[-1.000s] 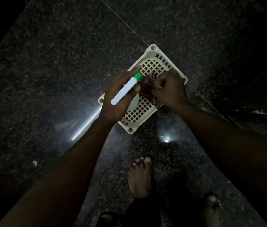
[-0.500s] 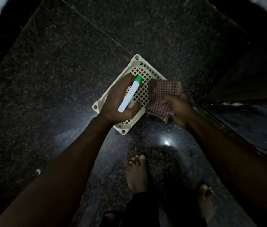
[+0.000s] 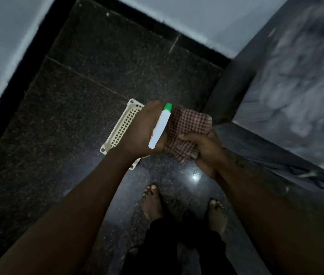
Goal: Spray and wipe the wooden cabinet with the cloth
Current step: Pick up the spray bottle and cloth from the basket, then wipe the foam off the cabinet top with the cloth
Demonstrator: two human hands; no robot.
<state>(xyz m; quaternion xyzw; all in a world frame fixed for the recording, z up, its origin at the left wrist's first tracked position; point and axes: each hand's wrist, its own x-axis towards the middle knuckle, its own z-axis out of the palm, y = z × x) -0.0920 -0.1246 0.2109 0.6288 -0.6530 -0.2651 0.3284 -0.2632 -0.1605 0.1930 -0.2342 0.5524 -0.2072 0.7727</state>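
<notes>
Cloth (image 3: 189,126), red-and-white checked, bunched at centre of frame, pinched between thumb and curled fingers of right grip (image 3: 202,149) just below and right of it. Just left of cloth and overlapping its edge in the picture: slim white spray bottle (image 3: 160,127) with green cap, tilted, cap toward upper right, wrapped by closed fingers of left grip (image 3: 143,132). Behind left grip, cream plastic basket (image 3: 121,124) with lattice sides, lying on dark speckled stone floor (image 3: 77,96), right half hidden by that grip. Cabinet (image 3: 296,76) along right and upper right of frame, grey-grained, blurred, apart from both grips. Pale wall (image 3: 8,36) across upper left and top, black skirting beneath. Two bare feet (image 3: 152,203) at lower centre, dark trouser legs below. Bright spot of reflected light (image 3: 194,174) on floor between right wrist and feet. Both forearms reaching in from lower corners.
</notes>
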